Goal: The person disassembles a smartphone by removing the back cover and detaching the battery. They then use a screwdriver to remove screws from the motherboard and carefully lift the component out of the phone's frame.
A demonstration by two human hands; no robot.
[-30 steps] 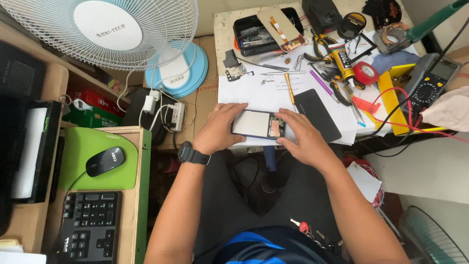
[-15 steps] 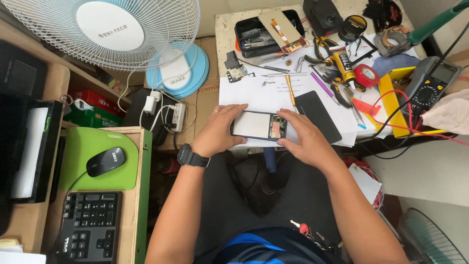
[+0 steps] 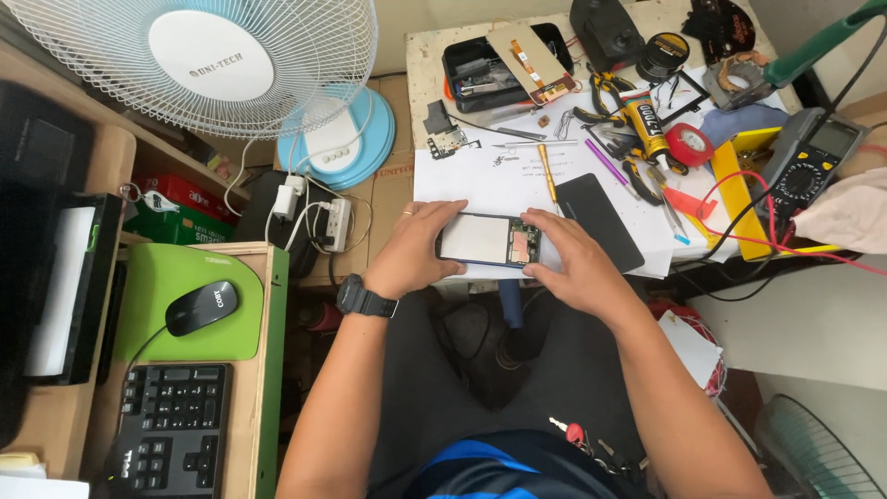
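White sheets of paper (image 3: 480, 180) are spread over a cluttered workbench (image 3: 420, 55), seen from above. An opened flat rectangular smartphone with a pale inner panel and exposed circuitry at one end (image 3: 487, 240) is held at the near edge of the paper, just above the lap. It is gripped at its left end by the left hand (image 3: 416, 251), whose fingers are curled around the short edge, and at its right end by the right hand (image 3: 568, 263), whose fingers are pressed over the exposed board. A black wristwatch (image 3: 362, 299) is worn on the left wrist.

Just beyond the phone, a matte black rectangular back cover (image 3: 601, 220) is laid flat, with a slim yellow-handled tool (image 3: 547, 173) beside it. Farther back, a black plastic parts tray (image 3: 494, 66), yellow-gripped pliers (image 3: 605, 92), a red roll of tape (image 3: 689, 145) and a dark multimeter with red leads (image 3: 813, 162) are crowded together.

To the left, a white wire-caged desk fan on a pale blue round base (image 3: 199, 65) is stood over a white power strip (image 3: 334, 224). Nearer the camera, a glossy black mouse (image 3: 200, 307) is set on a green pad (image 3: 189, 300), with a black keyboard (image 3: 171, 425) below it.
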